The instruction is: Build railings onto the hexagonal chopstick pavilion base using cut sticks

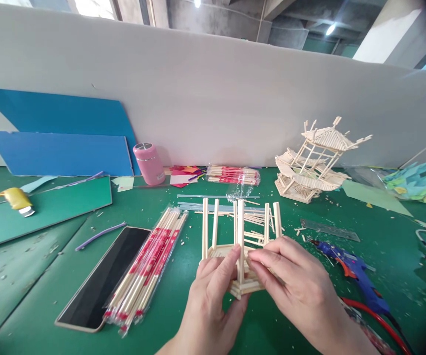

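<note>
In front of me is a small model frame of wooden sticks [241, 246], with a flat base and several upright posts. My left hand [215, 291] is closed around its near left side, thumb against the front post and fingers at the base. On the other side, my right hand [298, 276] has its thumb and forefinger pinched together just right of that post, above the base. Whatever lies between those fingertips is hidden. Loose wooden sticks [253, 217] lie on the table behind the frame.
A blue glue gun [353, 271] lies at right. Left are bagged sticks [150, 266], a phone [105, 281] and a green board [68, 207]. At the back stand a pink flask [149, 165] and a wooden stick pagoda [312, 162], beside another stick pack [231, 174].
</note>
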Demonstrator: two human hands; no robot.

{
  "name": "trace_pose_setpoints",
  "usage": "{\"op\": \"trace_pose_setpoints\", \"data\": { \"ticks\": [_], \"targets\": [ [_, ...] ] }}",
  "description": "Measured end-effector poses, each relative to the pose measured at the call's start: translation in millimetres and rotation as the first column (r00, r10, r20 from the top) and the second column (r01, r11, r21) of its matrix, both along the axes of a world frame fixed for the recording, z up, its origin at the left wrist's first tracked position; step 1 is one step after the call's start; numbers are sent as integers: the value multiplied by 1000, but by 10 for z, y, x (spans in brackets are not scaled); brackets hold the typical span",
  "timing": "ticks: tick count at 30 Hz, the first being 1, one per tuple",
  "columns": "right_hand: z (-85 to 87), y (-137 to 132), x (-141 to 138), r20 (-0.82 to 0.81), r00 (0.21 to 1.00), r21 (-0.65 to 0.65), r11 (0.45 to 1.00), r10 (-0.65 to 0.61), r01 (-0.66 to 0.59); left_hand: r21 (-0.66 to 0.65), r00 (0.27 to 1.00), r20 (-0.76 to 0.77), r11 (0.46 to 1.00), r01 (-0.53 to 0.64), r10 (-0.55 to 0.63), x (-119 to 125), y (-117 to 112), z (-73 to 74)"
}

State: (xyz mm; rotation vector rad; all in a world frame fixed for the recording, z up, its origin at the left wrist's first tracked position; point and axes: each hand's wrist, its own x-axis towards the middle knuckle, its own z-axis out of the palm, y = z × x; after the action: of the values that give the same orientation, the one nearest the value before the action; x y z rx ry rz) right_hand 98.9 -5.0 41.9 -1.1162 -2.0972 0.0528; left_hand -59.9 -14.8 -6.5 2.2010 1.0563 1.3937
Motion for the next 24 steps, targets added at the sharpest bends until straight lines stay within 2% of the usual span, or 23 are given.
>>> {"op": "trace_pose_setpoints", "data": {
  "ticks": [3, 5, 7, 10, 12, 15, 20, 24],
  "targets": [
    [21, -22, 95, -29, 1000, -28, 1000, 9, -9, -33, 1000, -4, 999, -10, 9, 2, 1, 14],
    [45, -37, 224, -100, 994, -32, 999, -43, 39, -57, 1000, -17, 998, -19, 18, -3, 3, 28],
    [57, -54, 393, -196, 966, -30, 985, -171, 168, -73, 999, -35, 997, -34, 31, -14, 3, 38],
    [14, -82, 667, -278, 873, -67, 914, -402, 399, -72, 997, -57, 996, -49, 45, -35, 5, 42],
    [-61, -105, 827, -261, 821, -133, 862, -507, 490, -79, 996, -71, 995, -60, 55, -47, 7, 40],
    [-224, -146, 1006, -203, 787, -243, 809, -582, 536, -104, 994, -85, 992, -73, 64, -82, 12, 26],
    [-480, -227, 1183, -43, 789, -394, 736, -612, 550, -194, 996, 3, 977, -84, 87, -253, 0, -70],
    [-580, -274, 1265, 4, 790, -417, 717, -613, 559, -296, 986, 97, 950, -98, 132, -426, -25, -143]
  ]
}}
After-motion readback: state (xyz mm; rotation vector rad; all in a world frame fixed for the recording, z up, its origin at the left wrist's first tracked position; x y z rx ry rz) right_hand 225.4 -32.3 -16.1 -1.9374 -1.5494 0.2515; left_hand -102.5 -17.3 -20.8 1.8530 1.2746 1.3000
